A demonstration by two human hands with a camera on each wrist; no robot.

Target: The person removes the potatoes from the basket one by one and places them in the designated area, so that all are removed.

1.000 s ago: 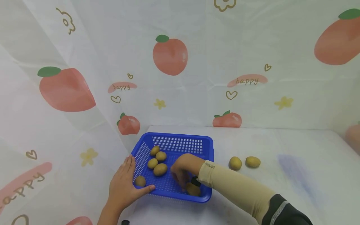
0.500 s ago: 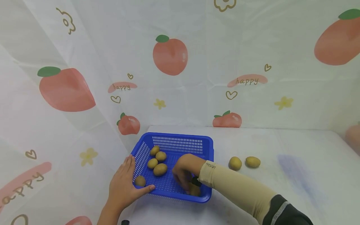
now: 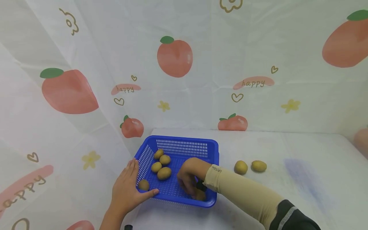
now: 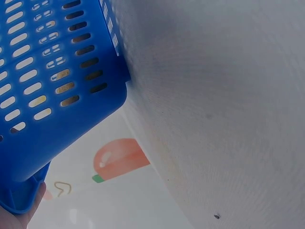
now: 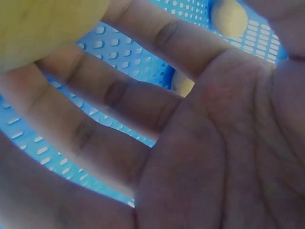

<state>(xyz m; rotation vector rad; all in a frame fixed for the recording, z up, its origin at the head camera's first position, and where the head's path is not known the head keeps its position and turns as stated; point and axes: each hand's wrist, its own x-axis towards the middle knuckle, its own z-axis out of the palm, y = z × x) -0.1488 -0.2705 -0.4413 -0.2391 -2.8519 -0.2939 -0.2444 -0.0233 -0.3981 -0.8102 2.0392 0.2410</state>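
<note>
As the left hand (image 3: 125,188) lies straight-fingered on the left edge of the blue basket (image 3: 184,138), I see the right hand (image 3: 189,174), fingers extended, touching a potato (image 3: 201,195) in the near-right corner; white worktop (image 3: 287,145) stretches past two more potatoes (image 3: 241,167) to a peach-printed backdrop (image 3: 201,105).

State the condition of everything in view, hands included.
Blue basket, upright, partly filled.
Five potatoes, loose in basket's left part.
Sixth potato, in basket, partly hidden.
Two other potatoes, on table, apart.
Left hand, fingers straight, against basket.
Right hand, fingers bent at sixth potato.
</note>
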